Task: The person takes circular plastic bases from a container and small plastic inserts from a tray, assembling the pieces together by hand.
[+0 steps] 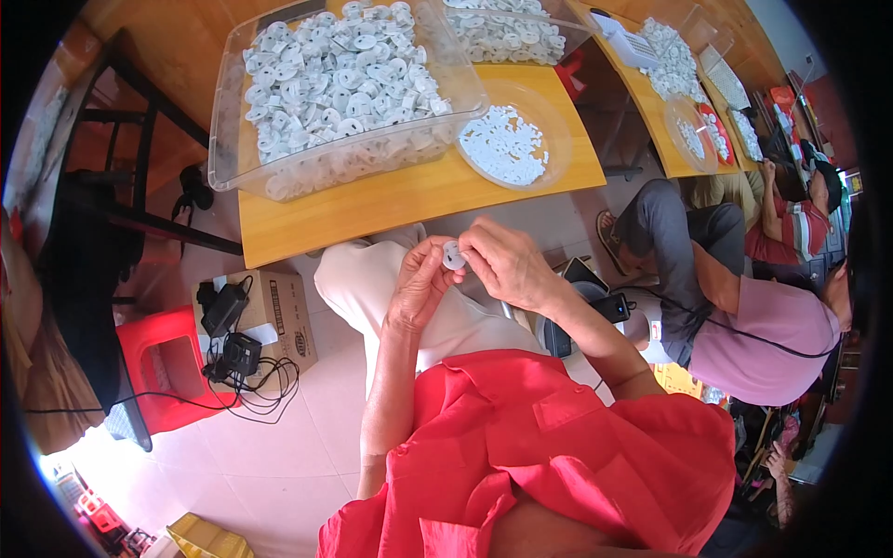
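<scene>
Above my lap, just off the table's near edge, a small round white plastic part (453, 256) with a dark slot in it is pinched by my left hand (419, 285). My right hand (513, 267) is closed at the part's right edge, thumb and fingertips together; anything tiny between them is hidden. Beyond my hands, on the wooden table (372, 213), a large clear plastic bin (219, 153) is heaped with similar white round parts (344, 84). To its right, a shallow clear round tray (558, 153) holds many small white pieces (507, 144).
A second clear bin (581, 35) of white parts stands behind the tray. At left are a red stool (153, 325), a cardboard box (290, 316) and tangled black cables (270, 372). On the right, a person in a pink top (772, 344) sits close by another table.
</scene>
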Demonstrator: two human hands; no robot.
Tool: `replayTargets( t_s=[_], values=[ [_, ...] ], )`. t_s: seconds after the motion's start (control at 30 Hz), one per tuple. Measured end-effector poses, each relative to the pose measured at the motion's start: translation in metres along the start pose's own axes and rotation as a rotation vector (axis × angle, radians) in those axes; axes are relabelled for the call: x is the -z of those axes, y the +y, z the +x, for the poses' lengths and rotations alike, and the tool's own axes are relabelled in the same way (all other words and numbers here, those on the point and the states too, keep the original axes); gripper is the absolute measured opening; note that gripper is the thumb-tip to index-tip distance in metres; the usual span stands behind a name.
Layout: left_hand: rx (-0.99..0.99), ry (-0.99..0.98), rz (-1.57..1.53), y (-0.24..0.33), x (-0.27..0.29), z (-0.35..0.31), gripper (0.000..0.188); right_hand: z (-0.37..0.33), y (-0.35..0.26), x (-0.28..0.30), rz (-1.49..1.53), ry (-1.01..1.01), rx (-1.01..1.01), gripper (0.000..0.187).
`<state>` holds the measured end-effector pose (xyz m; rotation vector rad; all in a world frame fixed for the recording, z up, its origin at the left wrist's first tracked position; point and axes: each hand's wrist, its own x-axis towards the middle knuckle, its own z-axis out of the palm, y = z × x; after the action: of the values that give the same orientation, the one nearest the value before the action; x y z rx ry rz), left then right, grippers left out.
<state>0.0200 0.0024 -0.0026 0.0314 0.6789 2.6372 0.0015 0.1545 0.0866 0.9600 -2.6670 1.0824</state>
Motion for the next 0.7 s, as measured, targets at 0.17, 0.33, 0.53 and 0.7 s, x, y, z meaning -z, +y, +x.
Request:
replayTargets(
  t_s=[0.17,0.33,0.53,0.7],
  values=[
    [0.003,0.007,0.007,0.001,-0.001,0.000,0.028,-0.002,0.002,-0.006,-0.050,-0.015,0.006,0.012],
    [0.009,0.014,0.014,0.000,0.000,-0.001,0.027,-0.001,0.000,-0.008,-0.067,-0.036,0.021,0.013],
    [0.004,0.034,0.033,0.000,0.001,-0.001,0.026,-0.004,0.005,-0.011,-0.055,-0.011,0.021,0.012],
    [0.006,0.052,-0.025,0.001,-0.004,-0.001,0.028,-0.008,-0.001,-0.005,0.317,0.069,-0.143,0.016]
  ],
)
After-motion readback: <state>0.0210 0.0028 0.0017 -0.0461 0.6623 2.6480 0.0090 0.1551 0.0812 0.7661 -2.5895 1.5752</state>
